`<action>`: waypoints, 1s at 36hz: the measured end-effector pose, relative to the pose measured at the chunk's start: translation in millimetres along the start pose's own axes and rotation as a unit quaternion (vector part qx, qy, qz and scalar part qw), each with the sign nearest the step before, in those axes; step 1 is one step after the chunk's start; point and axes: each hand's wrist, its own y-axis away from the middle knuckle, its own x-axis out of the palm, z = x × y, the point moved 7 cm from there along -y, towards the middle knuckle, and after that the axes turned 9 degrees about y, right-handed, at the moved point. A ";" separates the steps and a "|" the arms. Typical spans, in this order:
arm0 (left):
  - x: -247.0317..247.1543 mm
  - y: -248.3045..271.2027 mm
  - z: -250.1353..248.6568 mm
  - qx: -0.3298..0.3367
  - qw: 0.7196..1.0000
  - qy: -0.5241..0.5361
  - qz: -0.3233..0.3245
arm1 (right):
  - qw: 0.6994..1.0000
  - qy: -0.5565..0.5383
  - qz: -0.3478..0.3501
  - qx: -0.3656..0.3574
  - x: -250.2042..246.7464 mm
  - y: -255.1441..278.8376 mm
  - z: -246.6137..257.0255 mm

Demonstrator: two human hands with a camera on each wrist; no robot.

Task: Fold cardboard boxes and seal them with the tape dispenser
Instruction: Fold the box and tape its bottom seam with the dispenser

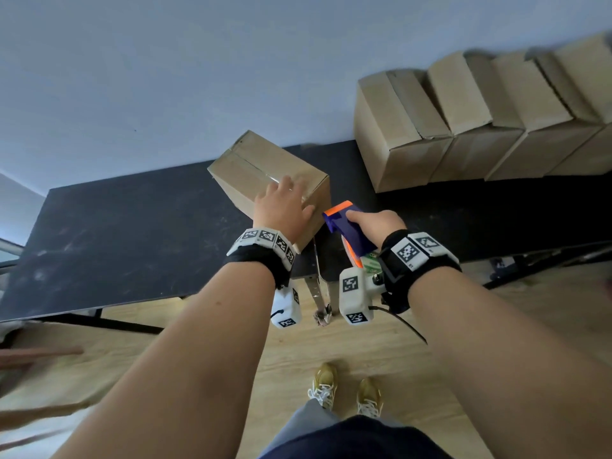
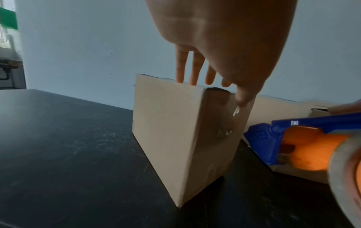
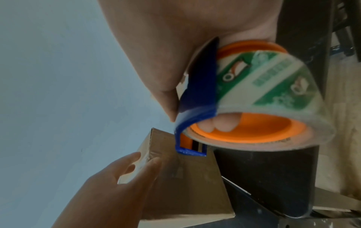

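A closed brown cardboard box (image 1: 261, 167) (image 2: 170, 126) (image 3: 187, 185) stands on the black table (image 1: 132, 233), with clear tape along its top seam and down its near end. My left hand (image 1: 281, 207) (image 2: 215, 46) (image 3: 117, 185) rests on the box's near top edge, fingers straight, thumb on the taped end face. My right hand (image 1: 374, 223) (image 3: 166, 54) grips the blue and orange tape dispenser (image 1: 344, 226) (image 2: 293, 141) (image 3: 244, 100), fingers through the roll's orange core, just right of the box's near corner. The dispenser's front edge is close to the box; contact cannot be told.
A row of several folded cardboard boxes (image 1: 480, 127) leans against the wall at the table's back right. The left part of the black table is bare. The table's front edge (image 1: 165, 298) runs near my wrists, over a wooden floor (image 1: 298, 352).
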 end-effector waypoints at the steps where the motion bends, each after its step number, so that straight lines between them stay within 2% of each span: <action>1: 2.5 -2.0 -1.2 -0.002 1.000 -0.006 0.004 | 1.000 0.002 0.000 0.004 -0.7 -0.2 -2.6; 8: 30.8 -14.5 -1.3 -0.040 0.998 0.008 0.038 | 1.000 0.007 -0.005 0.024 -6.4 -4.1 -22.9; 16: 40.6 -14.5 -4.0 -0.054 0.998 -0.014 -0.003 | 0.999 0.001 -0.002 0.035 -5.7 -10.0 -28.7; 22: 43.6 -17.6 -5.2 -0.102 0.995 -0.013 -0.009 | 1.000 0.001 -0.002 0.031 -5.8 -12.9 -27.7; 28: 37.8 -15.2 -4.2 -0.140 0.990 0.003 -0.002 | 1.000 0.007 -0.002 0.015 -13.4 -10.2 -18.5; 32: 16.1 -16.6 0.1 -0.155 0.981 0.119 -0.008 | 1.000 0.007 -0.002 0.000 -20.2 -4.6 -6.8; 34: 4.8 -16.9 9.0 -0.146 0.979 0.144 0.004 | 1.000 0.002 -0.004 -0.010 -23.5 -0.8 -0.2; 36: -2.4 -15.3 18.3 -0.109 0.988 0.103 0.022 | 1.000 -0.003 -0.004 -0.020 -26.1 3.3 6.6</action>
